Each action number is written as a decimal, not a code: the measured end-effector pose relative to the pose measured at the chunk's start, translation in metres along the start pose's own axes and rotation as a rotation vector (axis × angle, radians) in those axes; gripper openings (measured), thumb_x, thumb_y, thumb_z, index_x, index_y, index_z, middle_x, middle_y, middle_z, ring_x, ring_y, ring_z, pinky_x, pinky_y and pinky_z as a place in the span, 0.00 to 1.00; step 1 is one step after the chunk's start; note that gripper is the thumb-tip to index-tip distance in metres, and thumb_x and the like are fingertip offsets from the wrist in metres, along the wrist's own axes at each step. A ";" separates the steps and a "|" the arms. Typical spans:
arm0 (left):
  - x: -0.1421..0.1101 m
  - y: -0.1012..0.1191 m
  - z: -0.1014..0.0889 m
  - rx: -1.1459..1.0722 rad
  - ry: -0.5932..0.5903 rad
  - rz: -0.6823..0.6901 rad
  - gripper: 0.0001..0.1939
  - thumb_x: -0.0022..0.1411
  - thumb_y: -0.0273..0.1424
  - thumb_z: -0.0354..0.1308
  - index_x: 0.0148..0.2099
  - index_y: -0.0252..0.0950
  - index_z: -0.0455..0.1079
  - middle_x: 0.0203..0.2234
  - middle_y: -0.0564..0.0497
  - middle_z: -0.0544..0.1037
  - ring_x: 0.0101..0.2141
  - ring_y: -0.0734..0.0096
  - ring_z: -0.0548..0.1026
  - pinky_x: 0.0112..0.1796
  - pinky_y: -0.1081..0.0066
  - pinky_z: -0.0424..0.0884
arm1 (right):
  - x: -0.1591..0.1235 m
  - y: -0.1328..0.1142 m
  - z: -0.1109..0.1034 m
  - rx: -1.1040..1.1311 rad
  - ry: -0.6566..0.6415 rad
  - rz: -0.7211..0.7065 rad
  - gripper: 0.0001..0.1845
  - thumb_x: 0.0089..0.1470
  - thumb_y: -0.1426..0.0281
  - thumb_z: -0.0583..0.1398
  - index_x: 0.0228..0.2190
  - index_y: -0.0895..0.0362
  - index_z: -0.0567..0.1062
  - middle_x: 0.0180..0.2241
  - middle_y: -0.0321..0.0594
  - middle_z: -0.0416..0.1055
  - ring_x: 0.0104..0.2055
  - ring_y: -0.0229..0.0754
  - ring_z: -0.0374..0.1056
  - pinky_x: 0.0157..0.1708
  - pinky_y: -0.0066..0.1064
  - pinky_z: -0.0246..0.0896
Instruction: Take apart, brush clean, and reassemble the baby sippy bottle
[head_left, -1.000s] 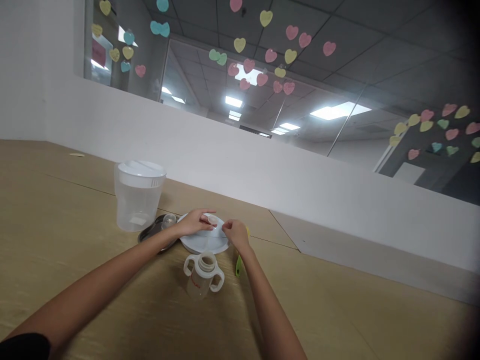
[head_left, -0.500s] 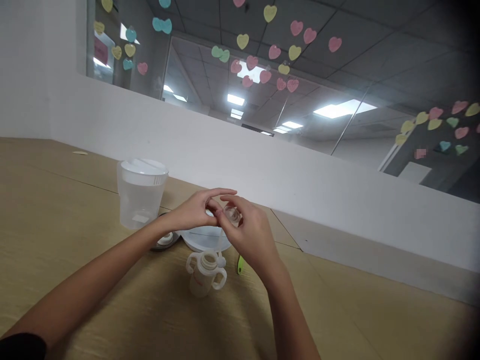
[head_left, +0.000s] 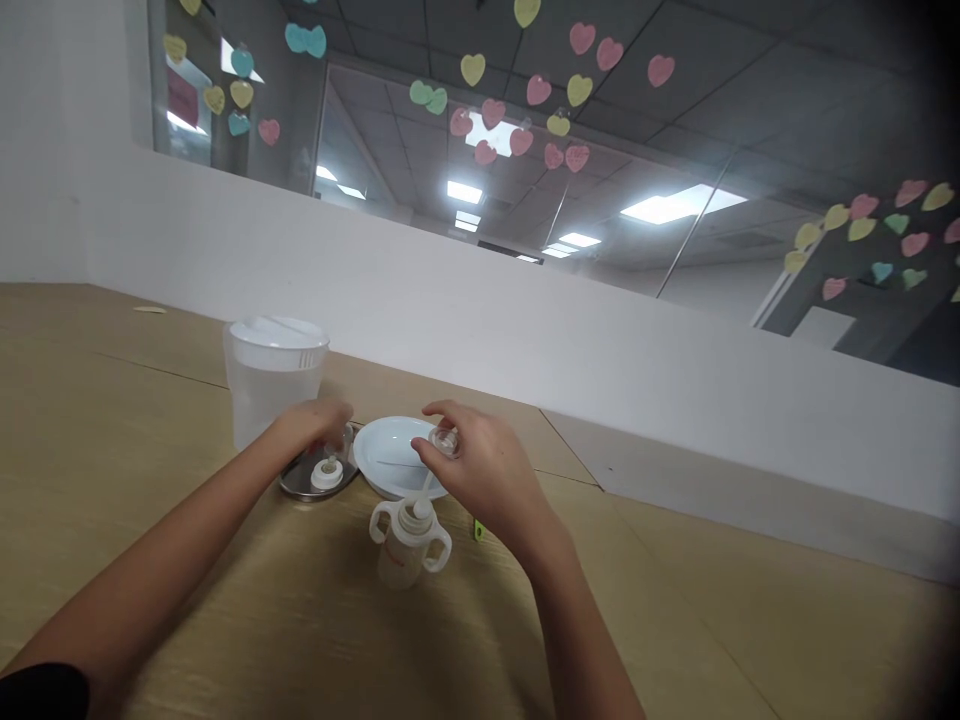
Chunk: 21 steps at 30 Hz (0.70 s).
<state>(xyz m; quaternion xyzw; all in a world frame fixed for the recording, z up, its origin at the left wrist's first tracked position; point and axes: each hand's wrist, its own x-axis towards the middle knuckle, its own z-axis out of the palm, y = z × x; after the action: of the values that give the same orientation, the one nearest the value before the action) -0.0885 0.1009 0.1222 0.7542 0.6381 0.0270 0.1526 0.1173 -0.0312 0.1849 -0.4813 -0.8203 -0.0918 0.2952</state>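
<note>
My right hand (head_left: 480, 470) pinches a clear straw nipple (head_left: 444, 440) between thumb and fingers. From it a thin straw slants down to a white weighted ball (head_left: 423, 508) at the mouth of a baby bottle (head_left: 401, 562). The bottle stands upright and uncapped, with two white handles. My left hand (head_left: 319, 422), smeared by motion, is over a metal tray (head_left: 304, 490). A clear, rounded piece (head_left: 348, 440) shows by its fingers; whether they grip it is unclear. On the tray lies a white ring-shaped cap (head_left: 327, 473).
Behind the left hand stands a translucent plastic bucket (head_left: 259, 395). A pale blue plate (head_left: 386, 435) lies past the bottle. Part of a green-handled item (head_left: 478, 530) shows beside my right wrist. A white wall (head_left: 450, 320) bounds the table at the back.
My left hand has moved away from the right one, left and over the tray. The right hand stays above the bottle, and the straw's ball is now at the bottle mouth.
</note>
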 end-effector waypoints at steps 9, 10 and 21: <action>0.008 0.010 0.018 0.031 -0.175 -0.040 0.12 0.33 0.28 0.65 0.12 0.34 0.64 0.06 0.47 0.68 0.13 0.63 0.69 0.20 0.65 0.68 | 0.000 0.003 0.010 -0.134 -0.212 0.003 0.18 0.50 0.63 0.59 0.44 0.55 0.72 0.34 0.41 0.75 0.33 0.43 0.70 0.29 0.29 0.56; 0.008 0.011 0.019 0.044 -0.167 -0.034 0.10 0.33 0.27 0.66 0.14 0.34 0.66 0.07 0.48 0.69 0.14 0.63 0.70 0.21 0.65 0.69 | 0.000 0.004 0.013 -0.160 -0.265 -0.003 0.19 0.50 0.63 0.59 0.44 0.55 0.72 0.34 0.42 0.75 0.34 0.44 0.70 0.29 0.30 0.56; -0.044 0.023 -0.024 0.196 0.304 0.196 0.08 0.46 0.23 0.55 0.31 0.32 0.74 0.31 0.41 0.78 0.33 0.57 0.75 0.34 0.66 0.67 | 0.002 0.010 0.031 -0.143 -0.411 0.019 0.27 0.53 0.54 0.54 0.48 0.60 0.67 0.43 0.51 0.72 0.45 0.52 0.67 0.39 0.38 0.60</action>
<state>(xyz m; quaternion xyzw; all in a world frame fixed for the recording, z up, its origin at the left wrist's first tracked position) -0.0798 0.0594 0.1579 0.8112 0.5769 0.0931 -0.0228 0.1127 -0.0117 0.1598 -0.5170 -0.8502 -0.0468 0.0878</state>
